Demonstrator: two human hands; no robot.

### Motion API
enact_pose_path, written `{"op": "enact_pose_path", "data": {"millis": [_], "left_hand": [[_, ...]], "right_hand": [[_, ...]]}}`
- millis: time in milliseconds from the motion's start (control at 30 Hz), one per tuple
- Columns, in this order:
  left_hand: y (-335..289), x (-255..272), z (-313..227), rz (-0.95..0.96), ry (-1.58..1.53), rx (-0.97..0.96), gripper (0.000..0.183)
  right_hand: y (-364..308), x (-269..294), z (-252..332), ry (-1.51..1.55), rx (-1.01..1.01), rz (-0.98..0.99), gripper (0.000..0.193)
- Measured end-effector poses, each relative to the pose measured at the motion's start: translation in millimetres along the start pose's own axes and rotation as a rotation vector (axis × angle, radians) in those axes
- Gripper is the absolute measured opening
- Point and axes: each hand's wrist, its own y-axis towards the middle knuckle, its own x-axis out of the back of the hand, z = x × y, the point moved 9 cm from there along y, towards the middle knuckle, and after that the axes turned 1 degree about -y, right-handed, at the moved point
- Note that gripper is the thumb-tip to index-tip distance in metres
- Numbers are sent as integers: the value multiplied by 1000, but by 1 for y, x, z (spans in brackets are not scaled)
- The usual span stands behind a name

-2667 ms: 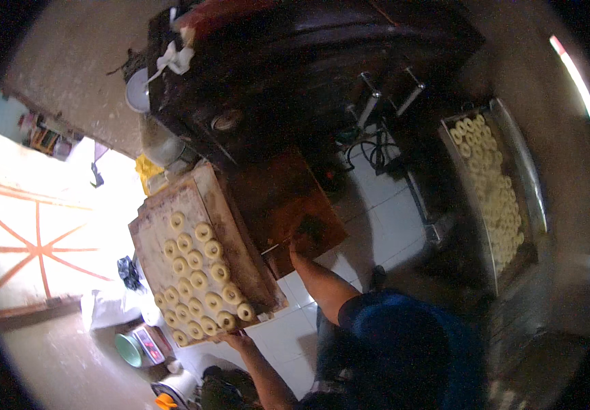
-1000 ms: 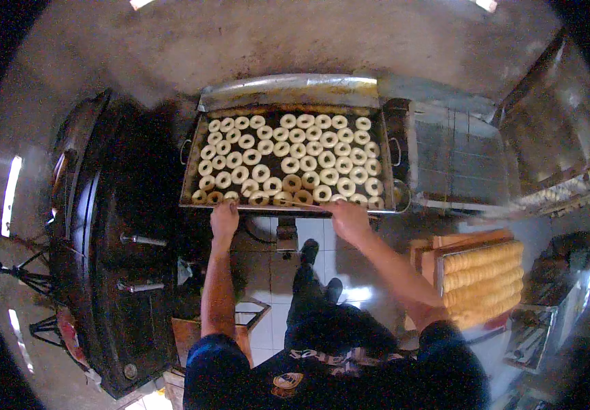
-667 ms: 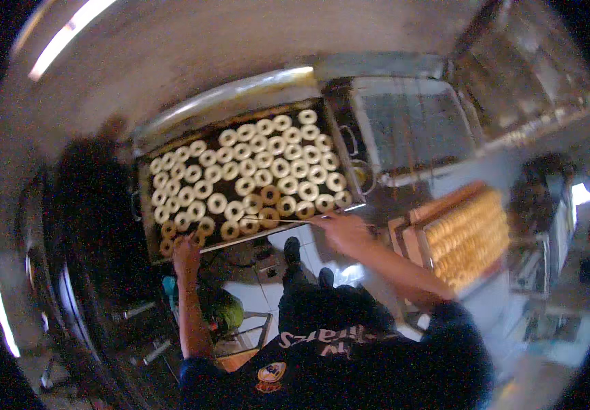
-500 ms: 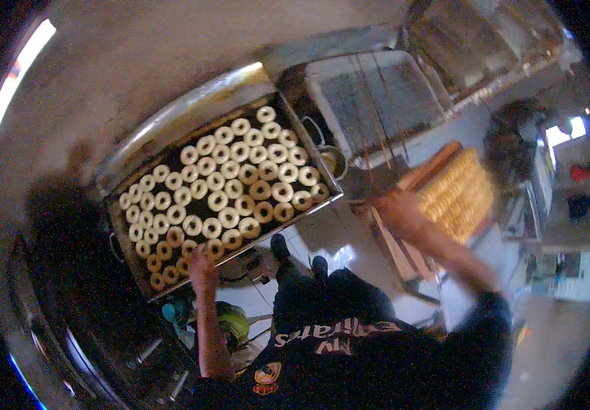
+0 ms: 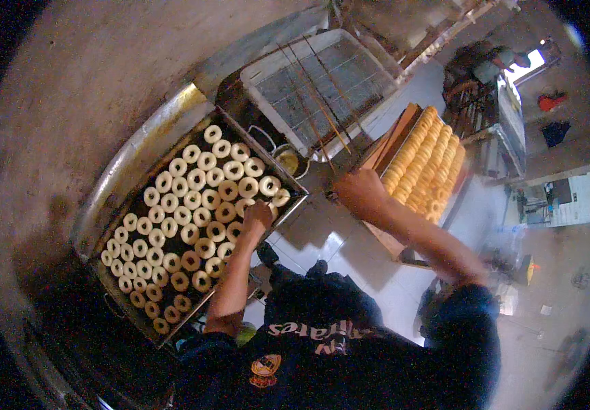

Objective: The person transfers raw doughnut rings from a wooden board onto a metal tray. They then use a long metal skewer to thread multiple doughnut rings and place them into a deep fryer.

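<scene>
A wide fryer point(image 5: 300, 198) full of dark oil holds rows of floating doughnuts point(image 5: 182, 215), mostly pale, with some browner ones along the near side. My left hand point(image 5: 259, 215) reaches over its near right corner, fingers pinched beside a pale doughnut point(image 5: 280, 197); what they grip, perhaps a thin stick, is too small to make out. Off to the right, my right hand point(image 5: 361, 193) is closed in a fist at the corner of a wooden tray point(image 5: 391, 150) stacked with golden doughnuts point(image 5: 426, 164). Whatever the fist holds is hidden.
Behind the fryer's right end sits a shallow wire-mesh tray point(image 5: 315, 89) with long thin rods point(image 5: 315, 96) lying across it. A small pot point(image 5: 287, 159) stands between them. A soot-dark wall point(image 5: 103, 89) rises beyond the fryer. Tiled floor point(image 5: 315, 232) lies below.
My left hand has moved along the fryer's near side, from its left part to the right corner. My right hand stays by the wooden tray. The whole view has turned and shifted.
</scene>
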Motion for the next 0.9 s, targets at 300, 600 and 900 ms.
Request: {"op": "enact_pose_path", "data": {"millis": [300, 600, 900], "left_hand": [[-6, 35, -9, 77, 102, 308, 25], [-46, 60, -38, 143, 46, 406, 34], [-71, 87, -50, 180, 177, 451, 32]], "right_hand": [[-36, -60, 0, 58, -77, -168, 21], [-70, -83, -34, 132, -202, -288, 27], [-42, -164, -27, 103, -239, -177, 31]]}}
